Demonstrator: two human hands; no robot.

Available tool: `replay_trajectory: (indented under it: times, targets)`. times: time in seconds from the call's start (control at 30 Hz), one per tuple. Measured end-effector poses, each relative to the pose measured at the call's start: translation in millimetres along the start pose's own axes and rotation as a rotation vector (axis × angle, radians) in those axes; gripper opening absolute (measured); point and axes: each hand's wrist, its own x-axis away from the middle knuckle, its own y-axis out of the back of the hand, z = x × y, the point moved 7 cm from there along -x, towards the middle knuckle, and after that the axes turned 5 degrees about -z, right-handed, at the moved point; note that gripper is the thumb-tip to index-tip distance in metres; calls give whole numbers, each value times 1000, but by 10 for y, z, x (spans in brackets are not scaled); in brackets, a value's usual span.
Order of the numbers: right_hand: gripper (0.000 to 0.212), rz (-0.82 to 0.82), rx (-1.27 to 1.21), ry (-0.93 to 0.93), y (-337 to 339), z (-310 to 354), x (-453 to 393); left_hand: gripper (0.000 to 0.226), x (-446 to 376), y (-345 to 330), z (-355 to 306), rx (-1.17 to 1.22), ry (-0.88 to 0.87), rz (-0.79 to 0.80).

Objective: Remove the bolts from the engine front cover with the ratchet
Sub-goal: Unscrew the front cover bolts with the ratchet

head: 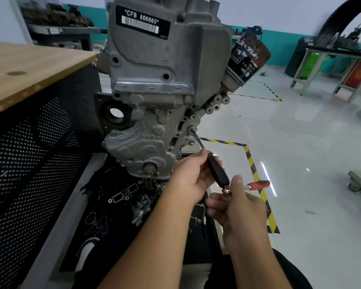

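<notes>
The engine (154, 80) is rough, matt grey cast metal. The ratchet (258, 184) has a glossy red grip and shiny steel. The surface (29, 69) is smooth wood; the floor (300, 142) is glossy.

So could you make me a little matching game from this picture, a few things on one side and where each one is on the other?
Things:
1. oil filter
2. ratchet
3. wooden bench top
4. striped floor tape

Places:
A. at the left of the engine
B. on the floor at the right of the hands
C. in the right hand
D. sticking out at the upper right of the engine

Pairs: 1-D, 2-C, 3-A, 4-B
</notes>
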Motion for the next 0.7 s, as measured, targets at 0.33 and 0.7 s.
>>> replay_trajectory:
  times: [0.33,0.7]
  targets:
    - [32,-90,485,587,-23,270,131,22,41,-51,-11,-67,19,-38]
    - [22,-48,334,336,31,201,-23,12,72,-3,24,-154,55,-75]
